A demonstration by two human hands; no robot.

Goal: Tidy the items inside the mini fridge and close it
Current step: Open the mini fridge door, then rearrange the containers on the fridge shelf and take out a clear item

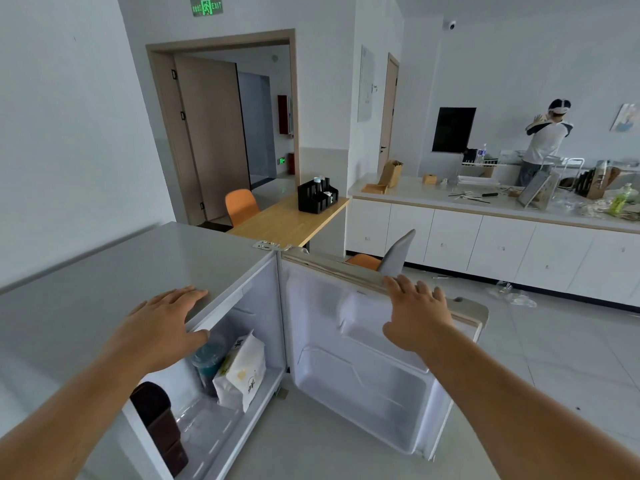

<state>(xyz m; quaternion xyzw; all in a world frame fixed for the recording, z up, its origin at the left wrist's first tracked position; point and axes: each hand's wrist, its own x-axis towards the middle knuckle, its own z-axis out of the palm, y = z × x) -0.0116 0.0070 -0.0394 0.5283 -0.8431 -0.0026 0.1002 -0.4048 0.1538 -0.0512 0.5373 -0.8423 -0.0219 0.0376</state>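
Note:
The mini fridge (114, 268) stands below me with its grey top in view and its door (360, 372) swung wide open to the right. Inside stand a white snack bag (240, 370), a teal cup (207, 362) behind it, and a dark brown container (157, 424) at the front left. My left hand (166, 320) lies flat on the fridge's top front edge, thumb hooked under the rim. My right hand (417, 313) grips the top edge of the open door. The door's shelves hold nothing.
A wooden table (287, 220) with a black organiser (317, 195) and orange chairs (240, 204) stands behind the fridge. A long white counter (485, 216) with clutter runs at the right, where another person (545, 140) stands. Tiled floor lies to the right of the door.

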